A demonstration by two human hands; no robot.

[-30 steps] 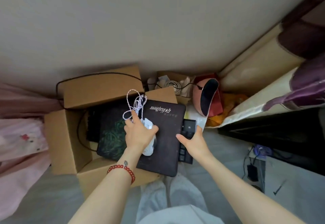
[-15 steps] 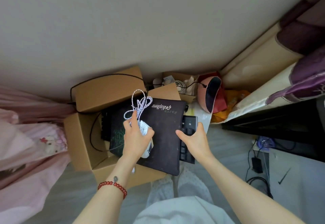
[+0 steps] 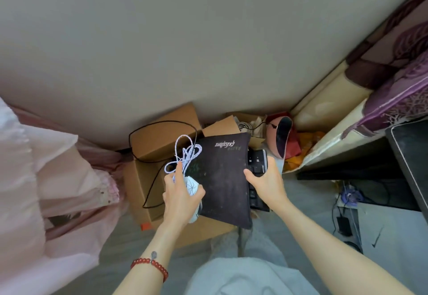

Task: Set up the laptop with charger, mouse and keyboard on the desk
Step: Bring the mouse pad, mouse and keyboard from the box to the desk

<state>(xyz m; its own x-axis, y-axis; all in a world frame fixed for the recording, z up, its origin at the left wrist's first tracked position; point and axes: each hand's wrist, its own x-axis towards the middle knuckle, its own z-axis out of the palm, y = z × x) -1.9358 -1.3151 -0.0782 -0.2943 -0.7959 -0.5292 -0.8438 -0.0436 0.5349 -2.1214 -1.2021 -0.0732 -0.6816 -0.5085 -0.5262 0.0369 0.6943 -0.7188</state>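
Note:
A dark mouse pad [image 3: 222,176] with pale lettering lies on a black keyboard [image 3: 256,162], both lifted above an open cardboard box [image 3: 148,178]. My left hand [image 3: 181,198] grips a white mouse [image 3: 192,185] against the pad's left edge; its white braided cable [image 3: 185,153] loops up over my fingers. My right hand [image 3: 266,181] clamps the right side of the pad and keyboard together. A black cable [image 3: 157,155] trails across the box. The desk's dark edge [image 3: 407,160] shows at the right.
Pink fabric [image 3: 46,178] fills the left. A pink and black curved object [image 3: 279,137] and orange cloth sit behind the box near a patterned curtain [image 3: 393,81]. A power adapter and cables [image 3: 345,222] lie on the floor at right, under the desk.
Both hands have raised the pad, keyboard and mouse up out of the box and toward me. The view has swung left, so the box now shows more of its inside.

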